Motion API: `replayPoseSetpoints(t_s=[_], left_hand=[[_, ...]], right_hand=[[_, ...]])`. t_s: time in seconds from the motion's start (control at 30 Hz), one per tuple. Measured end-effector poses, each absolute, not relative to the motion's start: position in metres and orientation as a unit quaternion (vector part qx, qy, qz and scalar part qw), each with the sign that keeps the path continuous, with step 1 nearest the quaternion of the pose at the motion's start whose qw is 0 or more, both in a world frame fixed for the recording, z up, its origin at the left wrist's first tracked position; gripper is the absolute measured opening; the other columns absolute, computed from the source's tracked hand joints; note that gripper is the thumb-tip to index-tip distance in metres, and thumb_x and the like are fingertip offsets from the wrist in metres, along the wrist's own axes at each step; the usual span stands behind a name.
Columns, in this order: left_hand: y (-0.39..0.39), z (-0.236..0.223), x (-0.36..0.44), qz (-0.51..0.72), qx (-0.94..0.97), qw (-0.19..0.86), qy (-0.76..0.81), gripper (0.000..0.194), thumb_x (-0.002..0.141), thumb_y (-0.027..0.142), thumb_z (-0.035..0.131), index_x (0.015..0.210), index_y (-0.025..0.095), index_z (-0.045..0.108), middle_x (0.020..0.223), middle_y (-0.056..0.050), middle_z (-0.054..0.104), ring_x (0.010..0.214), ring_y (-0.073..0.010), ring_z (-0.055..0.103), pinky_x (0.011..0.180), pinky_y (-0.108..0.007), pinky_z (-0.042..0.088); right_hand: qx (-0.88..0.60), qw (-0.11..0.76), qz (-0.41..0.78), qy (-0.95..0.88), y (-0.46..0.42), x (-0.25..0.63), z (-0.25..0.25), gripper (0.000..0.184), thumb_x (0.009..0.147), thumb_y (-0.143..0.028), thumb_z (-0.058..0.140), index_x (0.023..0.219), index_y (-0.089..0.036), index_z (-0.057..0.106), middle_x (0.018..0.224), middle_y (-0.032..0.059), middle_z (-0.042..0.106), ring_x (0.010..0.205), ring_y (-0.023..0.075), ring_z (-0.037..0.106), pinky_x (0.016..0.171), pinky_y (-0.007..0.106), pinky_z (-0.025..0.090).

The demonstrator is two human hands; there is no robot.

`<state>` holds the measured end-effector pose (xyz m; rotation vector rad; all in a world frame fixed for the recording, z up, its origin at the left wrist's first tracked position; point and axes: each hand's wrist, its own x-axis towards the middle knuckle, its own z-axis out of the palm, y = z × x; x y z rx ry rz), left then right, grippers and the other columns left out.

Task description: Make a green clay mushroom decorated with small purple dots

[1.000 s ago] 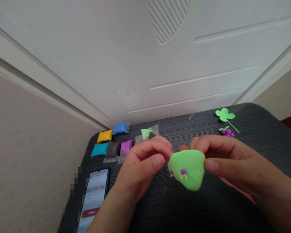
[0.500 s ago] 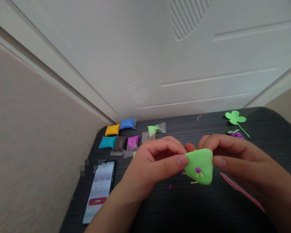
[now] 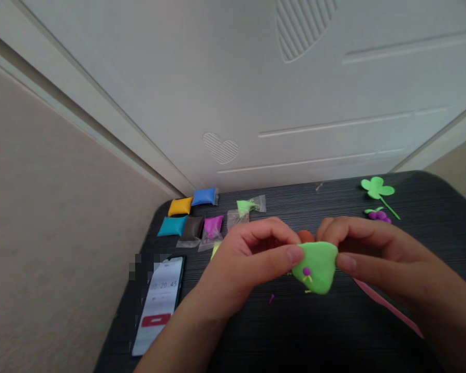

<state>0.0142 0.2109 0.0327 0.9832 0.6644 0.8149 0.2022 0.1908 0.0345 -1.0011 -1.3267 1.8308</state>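
Note:
A light green piece of modelling clay (image 3: 319,265) is held up over the dark table, pinched at its two upper corners. My left hand (image 3: 252,264) is closed on its left corner, thumb in front. My right hand (image 3: 376,254) grips the right corner the same way. On the green face sits a small purple dot with thin yellow strips under it. Behind the clay an orange-brown lump (image 3: 306,237) shows in part; what it rests on is hidden. A tiny purple bit (image 3: 272,298) lies on the table below.
Left of my hands lie packets of clay: yellow (image 3: 180,206), blue (image 3: 204,197), teal (image 3: 172,226), dark brown (image 3: 191,229), purple (image 3: 213,228). A phone (image 3: 159,305) shows a timer. At right are a green clover (image 3: 376,188), purple clay balls (image 3: 380,216) and a pink tool (image 3: 390,308).
The green clay has turned slightly and shifted a little left, so its purple dot now sits further left. Both hands keep their hold on it.

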Motion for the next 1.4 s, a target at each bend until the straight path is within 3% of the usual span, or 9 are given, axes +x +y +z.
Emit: replayPoseSetpoints(t_s=[0.77,1.4], left_hand=[[0.2167,0.0316,0.0133,0.341,0.480,0.732,0.343,0.005,0.068,0.019,0.063,0.068,0.014,0.064,0.066,-0.001,0.054,0.059,-0.0090,0.049,0.054,-0.020,0.039],[0.2180,0.0263,0.0134,0.318,0.568,0.653,0.386,0.004,0.068,0.021,0.065,0.067,0.018,0.066,0.068,0.000,0.050,0.065,-0.0100,0.044,0.058,-0.023,0.033]], right_hand=[[-0.409,0.320,0.606,-0.603,0.1914,0.2013,0.0314,0.007,0.079,-0.024,0.052,0.080,-0.022,0.059,0.077,0.0000,0.055,0.075,0.0136,0.051,0.067,0.024,0.040],[-0.422,0.305,0.577,-0.630,0.1915,0.1987,0.0361,0.003,0.077,-0.021,0.055,0.077,-0.021,0.059,0.079,-0.0015,0.057,0.079,0.0124,0.053,0.069,0.022,0.040]])
